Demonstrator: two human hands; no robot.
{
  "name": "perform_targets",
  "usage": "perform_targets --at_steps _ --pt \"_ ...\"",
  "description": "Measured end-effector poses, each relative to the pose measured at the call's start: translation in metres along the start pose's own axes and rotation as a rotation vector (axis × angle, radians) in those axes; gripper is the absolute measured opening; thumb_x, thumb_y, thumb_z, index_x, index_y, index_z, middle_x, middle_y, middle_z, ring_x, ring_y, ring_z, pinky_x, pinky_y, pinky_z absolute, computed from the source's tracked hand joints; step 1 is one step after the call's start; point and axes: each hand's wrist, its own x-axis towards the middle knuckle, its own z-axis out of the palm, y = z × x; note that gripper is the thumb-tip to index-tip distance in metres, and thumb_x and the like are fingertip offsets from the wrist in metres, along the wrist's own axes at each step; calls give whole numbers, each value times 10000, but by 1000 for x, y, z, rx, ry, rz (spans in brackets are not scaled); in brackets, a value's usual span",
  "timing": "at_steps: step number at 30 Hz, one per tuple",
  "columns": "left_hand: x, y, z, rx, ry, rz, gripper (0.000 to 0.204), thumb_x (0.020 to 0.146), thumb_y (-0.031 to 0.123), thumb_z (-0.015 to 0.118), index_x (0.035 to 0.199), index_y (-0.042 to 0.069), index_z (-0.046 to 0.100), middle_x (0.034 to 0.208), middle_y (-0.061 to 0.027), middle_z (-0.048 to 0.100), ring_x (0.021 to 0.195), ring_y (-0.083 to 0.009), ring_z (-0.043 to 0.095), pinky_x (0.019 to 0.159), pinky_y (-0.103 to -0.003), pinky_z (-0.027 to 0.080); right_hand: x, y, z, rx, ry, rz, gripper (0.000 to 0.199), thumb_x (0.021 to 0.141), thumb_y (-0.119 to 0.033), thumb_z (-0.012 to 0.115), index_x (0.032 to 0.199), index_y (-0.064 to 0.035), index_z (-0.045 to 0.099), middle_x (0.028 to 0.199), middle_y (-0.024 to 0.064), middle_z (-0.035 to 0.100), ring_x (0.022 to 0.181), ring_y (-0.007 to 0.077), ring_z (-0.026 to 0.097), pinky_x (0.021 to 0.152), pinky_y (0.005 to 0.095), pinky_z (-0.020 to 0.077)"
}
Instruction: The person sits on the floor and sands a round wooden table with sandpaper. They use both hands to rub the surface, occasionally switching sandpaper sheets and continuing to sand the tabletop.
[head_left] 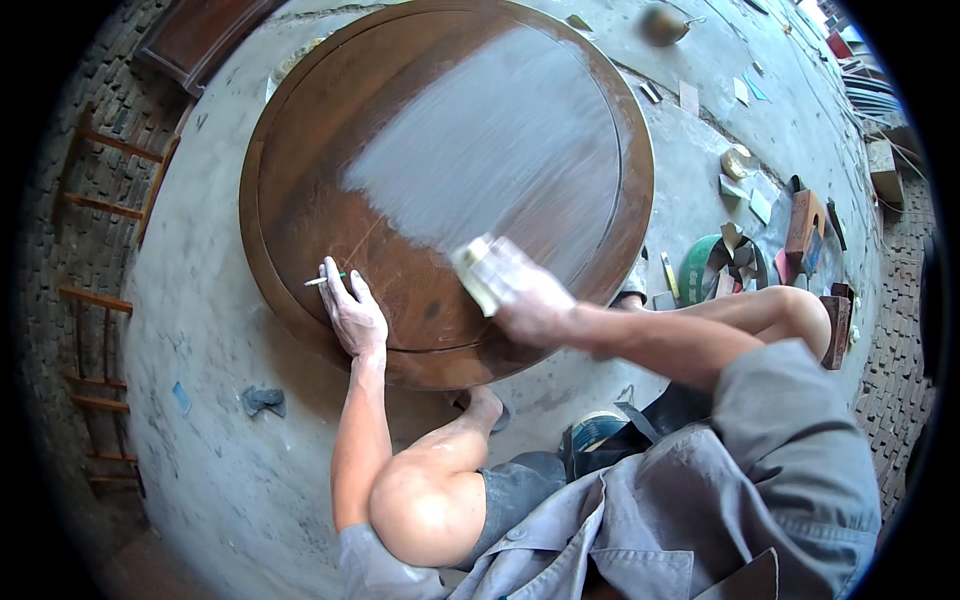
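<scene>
From where I stand, the round brown wooden surface (pixel 325 175) lies in front of the crouching person, a broad patch of pale grey film (pixel 500 130) spread over its middle and far side. The left hand (pixel 357 315) rests on the near left part of the surface, its fingers slightly apart and pinching a thin white cigarette (pixel 317 281) between them. The right hand (pixel 535 310), blurred, has its fingers closed around a pale pad (pixel 475 280), which sits over the lower edge of the grey film; whether it presses on the wood I can't tell.

Off to the right, on the floor (pixel 210 330), stands a round green tub (pixel 695 275) with brown and pale scraps (pixel 740 262) in and against it; the bottom is hidden from me. Just beside it a brown box (pixel 803 228) leans at a tilt, and I can't make out what it holds. A blue-green tin (pixel 597 428) is tucked by the person's shorts, mostly covered by dark straps (pixel 635 425), its contents hidden. Beyond the far right edge of the surface sits a rounded brown pot (pixel 662 27), too blurred to see into. A dark grey rag (pixel 263 401) lies crumpled on the left.
</scene>
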Motion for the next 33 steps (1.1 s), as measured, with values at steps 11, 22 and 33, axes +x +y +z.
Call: perform_targets --at_steps 11,22,33 --pt "-1 -3 -5 5 32 -1 506 1062 209 541 1511 -2 440 1508 -283 486 1425 -420 447 1184 -483 378 -18 228 -132 -150 483 433 495 952 -53 481 1412 124 439 1471 332 483 1378 449 479 1163 461 394" --pt "-2 -4 -4 6 14 -9 496 1070 214 523 1515 12 443 1509 -284 484 1422 -423 446 1186 -474 374 5 48 -32 -67 -28 -78 648 893 -179 538 1474 95 452 1554 264 451 1495 349 390 1275 455 244" --pt "1 1 2 -4 19 -30 509 1072 252 522 1510 7 443 1489 -302 496 1406 -447 454 1181 -489 382 15 -20 -3 52 60 -43 661 901 -222 562 1496 41 445 1524 217 493 1473 349 407 1280 465 226"
